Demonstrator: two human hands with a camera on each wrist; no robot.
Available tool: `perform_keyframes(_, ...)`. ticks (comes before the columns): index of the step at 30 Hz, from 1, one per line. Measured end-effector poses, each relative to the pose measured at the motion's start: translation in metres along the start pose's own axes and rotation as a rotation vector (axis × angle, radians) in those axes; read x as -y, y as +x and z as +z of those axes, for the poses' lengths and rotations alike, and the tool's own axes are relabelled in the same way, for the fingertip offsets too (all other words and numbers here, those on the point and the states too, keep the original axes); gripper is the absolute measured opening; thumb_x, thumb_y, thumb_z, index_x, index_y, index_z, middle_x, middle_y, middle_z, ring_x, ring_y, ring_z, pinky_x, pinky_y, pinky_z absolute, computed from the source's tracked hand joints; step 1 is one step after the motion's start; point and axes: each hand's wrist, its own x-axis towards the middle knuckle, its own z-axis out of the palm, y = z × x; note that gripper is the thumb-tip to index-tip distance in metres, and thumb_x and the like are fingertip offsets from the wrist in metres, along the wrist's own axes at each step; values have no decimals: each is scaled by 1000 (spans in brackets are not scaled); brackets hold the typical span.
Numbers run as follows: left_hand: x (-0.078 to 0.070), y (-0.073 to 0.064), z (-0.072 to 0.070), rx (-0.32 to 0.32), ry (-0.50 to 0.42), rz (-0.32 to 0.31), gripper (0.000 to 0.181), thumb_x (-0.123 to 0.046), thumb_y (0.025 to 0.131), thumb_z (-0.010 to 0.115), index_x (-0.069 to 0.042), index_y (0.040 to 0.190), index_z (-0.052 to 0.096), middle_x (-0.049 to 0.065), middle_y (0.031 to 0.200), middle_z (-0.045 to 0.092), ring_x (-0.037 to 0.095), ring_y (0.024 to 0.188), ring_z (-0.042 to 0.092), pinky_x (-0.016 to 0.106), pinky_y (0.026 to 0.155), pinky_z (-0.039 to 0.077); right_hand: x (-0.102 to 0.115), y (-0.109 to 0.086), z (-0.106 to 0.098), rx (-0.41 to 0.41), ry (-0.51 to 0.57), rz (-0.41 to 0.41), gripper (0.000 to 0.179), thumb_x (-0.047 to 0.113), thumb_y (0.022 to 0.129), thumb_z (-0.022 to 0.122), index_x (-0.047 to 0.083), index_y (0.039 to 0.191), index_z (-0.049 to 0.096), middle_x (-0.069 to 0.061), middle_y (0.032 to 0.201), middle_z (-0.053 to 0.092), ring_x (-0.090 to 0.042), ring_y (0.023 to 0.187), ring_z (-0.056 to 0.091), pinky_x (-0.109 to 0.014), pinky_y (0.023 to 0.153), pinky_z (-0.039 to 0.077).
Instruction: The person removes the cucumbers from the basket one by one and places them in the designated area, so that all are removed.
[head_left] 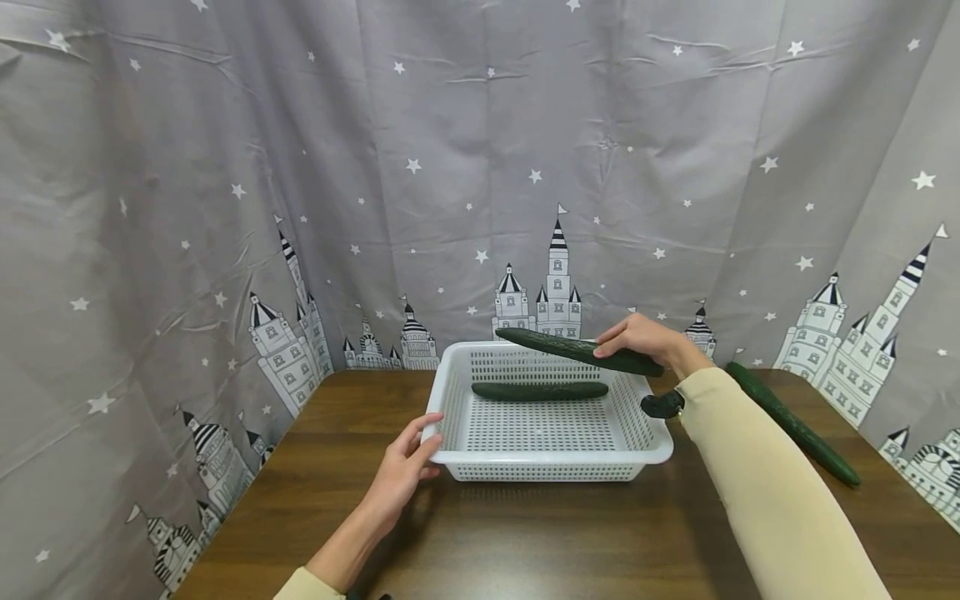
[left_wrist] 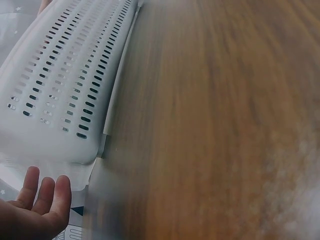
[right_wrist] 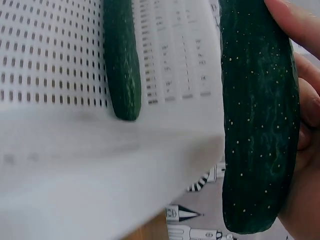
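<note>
My right hand (head_left: pixel 641 337) grips a long dark-green cucumber (head_left: pixel 551 344) near its right part, thumb on the near side. The cucumber hangs above the back right rim of a white perforated plastic basket (head_left: pixel 547 457). In the right wrist view the held cucumber (right_wrist: pixel 260 125) is close up, with fingers behind it. Another cucumber (head_left: pixel 540 391) lies lengthwise inside the basket, along the back. My left hand (head_left: pixel 405 458) holds the basket's front left corner at the rim. In the left wrist view, several fingers (left_wrist: pixel 60 200) are bent beside the basket's outer wall.
A third cucumber (head_left: pixel 795 425) lies slanted on the brown wooden table (head_left: pixel 525 542), to the right of the right forearm. Behind and beside the table hangs a grey curtain (head_left: pixel 450 167) with stars and castles.
</note>
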Motion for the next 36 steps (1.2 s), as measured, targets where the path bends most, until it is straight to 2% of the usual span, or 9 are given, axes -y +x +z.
perform_keyframes(6,-2,1,0,6,0,0,40,-25,103,59,-17,142,53,20,137,57,24,104,61,39,86,53,-12,-11,-12,-21,-44,23,54,34,87,76,0,129,67,-27,141,55,-42,134,49,-49,105,46)
perform_keyframes(14,-3,1,0,2,5,2,39,-23,103,58,-17,141,54,19,135,58,22,103,61,39,85,53,-22,-29,-30,-52,-54,34,58,34,89,75,-2,132,63,-31,148,45,-50,142,33,-64,113,30)
perform_keyframes(21,-4,0,1,1,1,-4,39,-22,103,58,-17,141,54,20,134,58,21,101,61,40,85,53,-36,-45,-42,-98,-42,76,60,37,88,76,-4,131,64,-31,148,45,-52,144,28,-67,114,25)
perform_keyframes(29,-4,-3,0,-3,-6,-5,39,-21,103,58,-15,141,54,20,134,58,21,100,61,43,86,54,-56,-63,-53,-139,-12,80,61,35,89,76,-7,131,62,-32,147,46,-52,142,31,-63,113,30)
perform_keyframes(36,-3,-1,1,-2,16,8,40,-22,102,60,-14,140,55,22,131,59,18,97,62,40,82,55,-73,-80,-63,-152,27,94,62,34,91,73,-7,134,58,-31,148,44,-53,145,25,-64,114,28)
